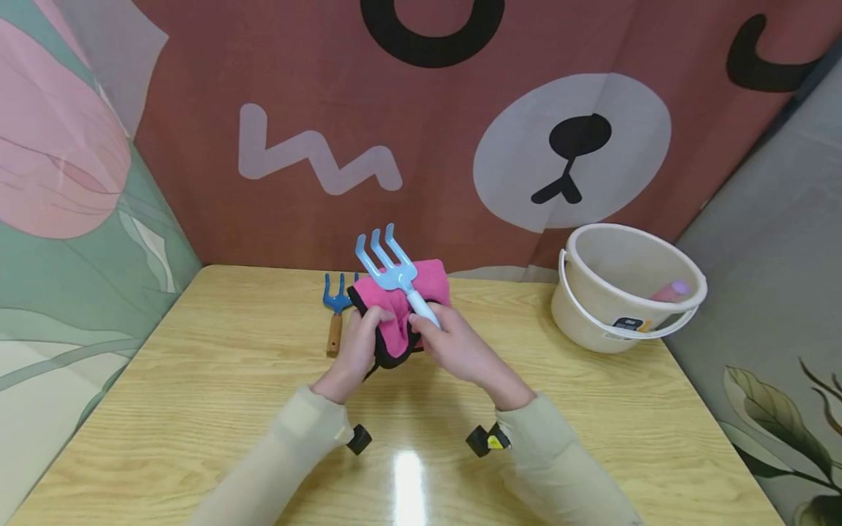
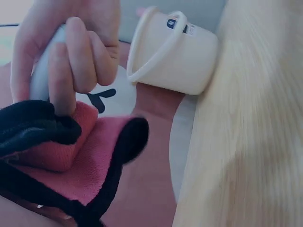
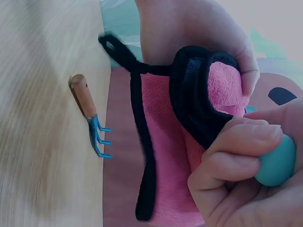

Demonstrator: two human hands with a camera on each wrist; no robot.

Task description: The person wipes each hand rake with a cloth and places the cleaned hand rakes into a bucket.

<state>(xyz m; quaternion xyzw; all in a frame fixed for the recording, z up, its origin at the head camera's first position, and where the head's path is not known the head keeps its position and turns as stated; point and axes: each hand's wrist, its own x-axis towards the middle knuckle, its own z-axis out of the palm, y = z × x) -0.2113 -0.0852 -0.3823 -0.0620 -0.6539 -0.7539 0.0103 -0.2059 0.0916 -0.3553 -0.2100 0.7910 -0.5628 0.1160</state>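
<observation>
My left hand [image 1: 358,343] grips a folded pink cloth [image 1: 430,277] with black edging, raised over the table. A black hanging loop [image 3: 116,49] dangles from its corner in the right wrist view. My right hand [image 1: 454,343] holds a small light-blue hand rake [image 1: 397,277] by its handle, fingers curled round it. The rake's three tines point away from me, and its head overlaps the cloth in the head view. In the right wrist view the rounded handle end [image 3: 277,163] pokes out of the right fist. Only a sliver of the left hand shows in the left wrist view.
Behind the cloth, on the wooden table [image 1: 217,394], lies a dark-blue hand rake with a wooden handle [image 1: 335,332]. A cream bucket [image 1: 585,321] stands at the back right, with a pink object with a lilac end [image 1: 671,291] inside. Printed curtains [image 1: 316,234] hang behind the table.
</observation>
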